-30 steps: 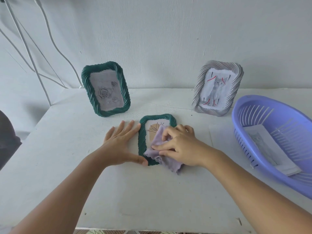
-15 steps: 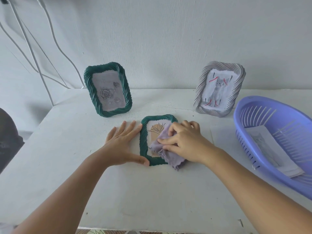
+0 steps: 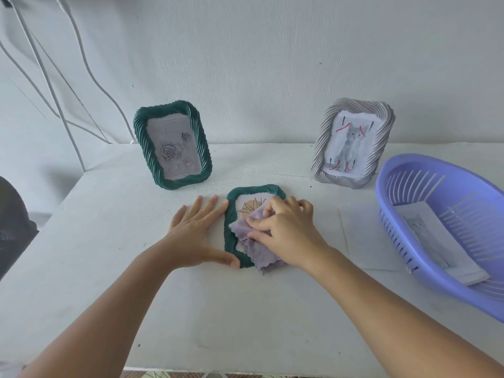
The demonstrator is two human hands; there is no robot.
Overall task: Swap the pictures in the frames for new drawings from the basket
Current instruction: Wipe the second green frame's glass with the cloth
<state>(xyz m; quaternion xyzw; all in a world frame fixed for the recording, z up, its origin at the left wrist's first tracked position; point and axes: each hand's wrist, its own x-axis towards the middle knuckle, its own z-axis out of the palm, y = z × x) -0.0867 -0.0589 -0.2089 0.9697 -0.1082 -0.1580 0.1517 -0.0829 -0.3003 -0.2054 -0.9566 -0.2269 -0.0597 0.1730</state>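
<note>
A small green frame [image 3: 231, 226] with a leaf drawing lies flat in the middle of the white table [image 3: 109, 268]. My left hand [image 3: 195, 236] lies flat beside it, fingers straight, thumb against the frame's near left corner. My right hand [image 3: 286, 233] grips a lilac cloth [image 3: 256, 241] and presses it on the frame's glass. A larger green frame [image 3: 172, 144] with a rose drawing stands at the back left. At the back right stands a grey frame [image 3: 353, 143] with a cat picture. The purple basket [image 3: 409, 170] on the right holds paper drawings [image 3: 436, 241].
A loose white sheet [image 3: 362, 241] lies on the table between the flat frame and the basket. White cables [image 3: 54, 85] hang along the wall at the left. A dark object [image 3: 13, 222] sits beyond the table's left edge.
My right hand has slid the cloth up and back across the glass of the flat frame. The left hand has stayed in place against the frame.
</note>
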